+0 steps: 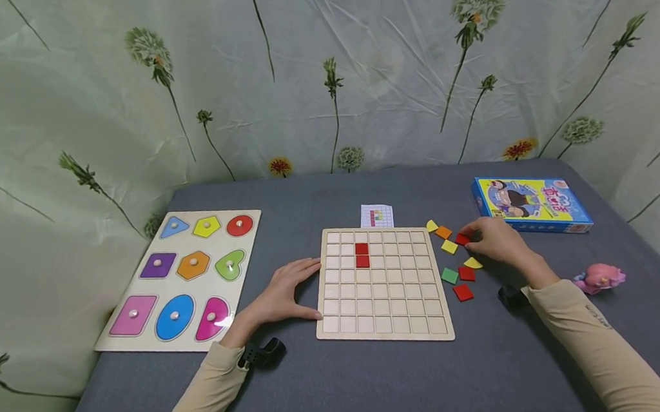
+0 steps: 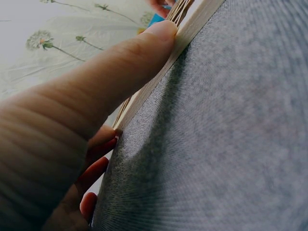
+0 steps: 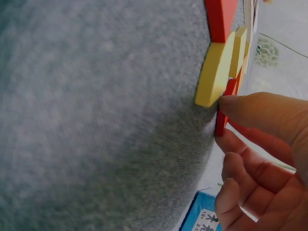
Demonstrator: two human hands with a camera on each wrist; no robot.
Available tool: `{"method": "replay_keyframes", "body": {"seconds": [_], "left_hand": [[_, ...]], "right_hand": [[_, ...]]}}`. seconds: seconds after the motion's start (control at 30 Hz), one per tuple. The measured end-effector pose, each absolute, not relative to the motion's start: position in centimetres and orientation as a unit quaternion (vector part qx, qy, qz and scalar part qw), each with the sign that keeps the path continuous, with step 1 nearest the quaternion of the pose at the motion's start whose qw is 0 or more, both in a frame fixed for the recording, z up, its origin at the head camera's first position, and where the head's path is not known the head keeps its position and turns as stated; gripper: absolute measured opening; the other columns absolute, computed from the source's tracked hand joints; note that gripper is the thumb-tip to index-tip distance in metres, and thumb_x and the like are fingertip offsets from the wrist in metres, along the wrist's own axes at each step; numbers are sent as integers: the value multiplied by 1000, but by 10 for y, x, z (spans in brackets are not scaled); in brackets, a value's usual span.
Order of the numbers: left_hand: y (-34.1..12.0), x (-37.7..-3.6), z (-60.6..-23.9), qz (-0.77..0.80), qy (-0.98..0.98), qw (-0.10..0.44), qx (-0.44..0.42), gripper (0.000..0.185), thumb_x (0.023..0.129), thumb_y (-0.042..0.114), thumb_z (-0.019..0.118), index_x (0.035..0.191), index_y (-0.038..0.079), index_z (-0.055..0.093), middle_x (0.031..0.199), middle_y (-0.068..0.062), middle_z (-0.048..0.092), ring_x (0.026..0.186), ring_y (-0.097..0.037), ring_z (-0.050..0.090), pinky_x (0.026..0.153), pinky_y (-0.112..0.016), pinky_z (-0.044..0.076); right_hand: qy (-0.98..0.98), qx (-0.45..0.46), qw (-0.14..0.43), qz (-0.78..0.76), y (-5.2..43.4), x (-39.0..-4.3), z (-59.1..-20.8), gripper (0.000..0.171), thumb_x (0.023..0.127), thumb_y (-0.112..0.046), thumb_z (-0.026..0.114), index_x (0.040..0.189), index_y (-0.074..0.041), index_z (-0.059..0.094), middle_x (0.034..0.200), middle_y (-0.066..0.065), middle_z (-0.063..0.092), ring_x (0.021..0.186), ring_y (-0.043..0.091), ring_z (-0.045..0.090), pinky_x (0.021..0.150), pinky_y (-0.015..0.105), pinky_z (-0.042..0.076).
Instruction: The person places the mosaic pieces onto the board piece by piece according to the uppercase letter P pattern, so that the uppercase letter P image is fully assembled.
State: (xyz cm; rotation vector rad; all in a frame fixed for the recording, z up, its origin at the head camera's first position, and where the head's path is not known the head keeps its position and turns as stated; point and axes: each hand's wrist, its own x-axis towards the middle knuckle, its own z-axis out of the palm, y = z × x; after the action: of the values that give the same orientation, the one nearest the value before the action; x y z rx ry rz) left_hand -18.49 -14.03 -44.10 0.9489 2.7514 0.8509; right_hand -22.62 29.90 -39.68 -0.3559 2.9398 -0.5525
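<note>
A wooden grid board (image 1: 387, 337) lies flat on the table, with two red square tiles (image 1: 362, 255) one above the other in its upper left part. My left hand (image 1: 284, 292) is spread along the board's left edge, its thumb near the lower corner and its fingers higher up. To the right of the board, my right hand (image 1: 498, 242) pinches a red tile (image 3: 223, 118) between thumb and fingers, close over the cloth. Around that hand lie loose pieces: a green tile (image 1: 449, 275), a yellow square (image 1: 449, 246), an orange tile (image 1: 443, 232), yellow quarter-rounds (image 1: 473, 263) and more red tiles (image 1: 463, 292).
Behind the board sits a small printed pattern card (image 1: 377, 216). A knobbed shape puzzle (image 1: 143, 342) lies at the left. At the right back is a blue and yellow box (image 1: 533, 203), with a pink toy (image 1: 600, 278) nearer the right sleeve.
</note>
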Motion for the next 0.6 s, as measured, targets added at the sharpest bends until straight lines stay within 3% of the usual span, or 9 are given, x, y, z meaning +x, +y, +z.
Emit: {"method": "replay_keyframes", "body": {"seconds": [0.37,0.6], "left_hand": [[-140,-186,-444,282,904,56,316,96,64,44,82,142,8,40,148,-9,40,140,-31,31,110,-57,22],[-141,-185,-443,283,900,39,330,96,63,41,83,141,6,41,147,-11,42,138,-33,33,108,-58,24]], "right_hand": [[976,-117,63,-174,299,-222,-400,33,82,-11,65,111,5,66,100,22,68,79,23,59,72,43,51],[978,-109,59,-167,297,-219,-399,35,83,-13,65,113,3,65,104,23,68,92,32,63,78,48,51]]}}
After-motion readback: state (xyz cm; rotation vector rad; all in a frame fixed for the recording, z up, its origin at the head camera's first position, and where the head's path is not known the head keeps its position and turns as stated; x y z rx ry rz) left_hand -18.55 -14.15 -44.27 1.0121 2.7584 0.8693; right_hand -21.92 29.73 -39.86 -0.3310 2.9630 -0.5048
